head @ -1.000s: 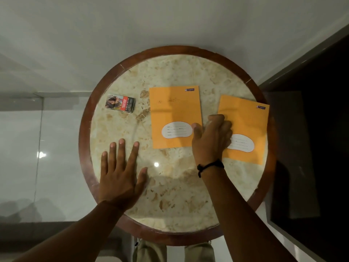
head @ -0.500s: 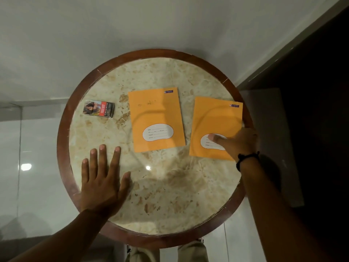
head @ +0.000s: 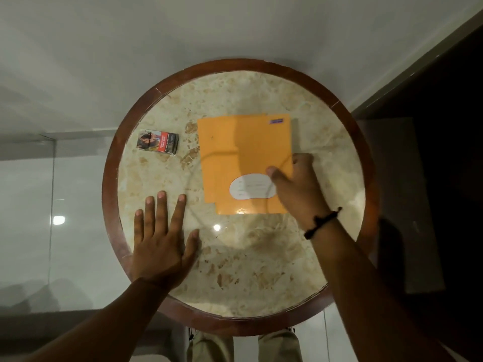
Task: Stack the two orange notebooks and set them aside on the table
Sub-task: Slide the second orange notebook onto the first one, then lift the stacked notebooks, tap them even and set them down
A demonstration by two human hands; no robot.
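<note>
Nearest the person, at the near-left edge of the round table (head: 122,163), the left hand (head: 162,246) lies flat with fingers spread, palm down on the marble, holding nothing. Further in and to the right, the right hand (head: 295,189) pinches the right edge of the upper notebook (head: 258,152), thumb on top beside the white label, the other fingers mostly hidden past that edge; a dark band circles the wrist. That notebook lies over the lower notebook (head: 207,163), which shows only as a strip along the left side and a sliver at the far edge, so the pair sits just right of the table's centre, toward the far half. The stack is therefore roughly made but not squared: the upper one is offset right and toward the near edge. What seems left is to line up the edges and move the pair aside. Both notebooks run with their long axis from near edge to far edge, label end nearest the person, small blue mark at the far-right corner. Near the far-left rim lies a small printed packet (head: 158,141), well apart from them.
</note>
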